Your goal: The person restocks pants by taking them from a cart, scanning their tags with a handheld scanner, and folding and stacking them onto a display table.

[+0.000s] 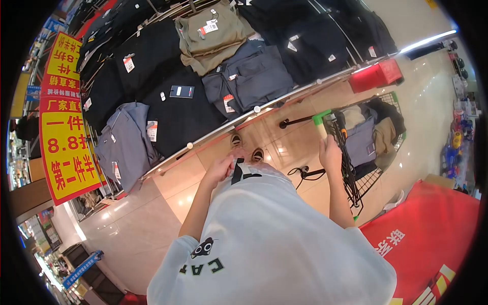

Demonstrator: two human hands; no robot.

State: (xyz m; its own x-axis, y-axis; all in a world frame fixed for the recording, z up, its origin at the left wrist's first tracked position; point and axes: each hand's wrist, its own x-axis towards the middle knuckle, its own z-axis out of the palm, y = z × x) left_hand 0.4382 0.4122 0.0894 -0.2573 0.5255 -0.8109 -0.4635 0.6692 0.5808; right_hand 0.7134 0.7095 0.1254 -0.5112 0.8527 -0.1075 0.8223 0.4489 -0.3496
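Observation:
My right hand (331, 152) is closed round the handle of a shopping cart (366, 183), whose corner is green. Folded grey, black and tan clothes (358, 140) lie in the cart's basket. In front of my light shirt, my left hand (221, 169) is closed near a crumpled translucent thing (243, 155); what its fingers grip is too unclear to make out. Beyond my hands, a display rack holds folded trousers: grey ones (251, 76), an olive pair (211, 33) and black ones with tags. A dark phone-like rectangle (182, 91) lies on the black cloth.
The rack's metal rail (223, 125) runs diagonally ahead of me. A yellow and red sign (66, 132) stands at the left. Red cloth (422, 223) with lettering covers something at the lower right. A red box (376, 76) is by the rack's right end.

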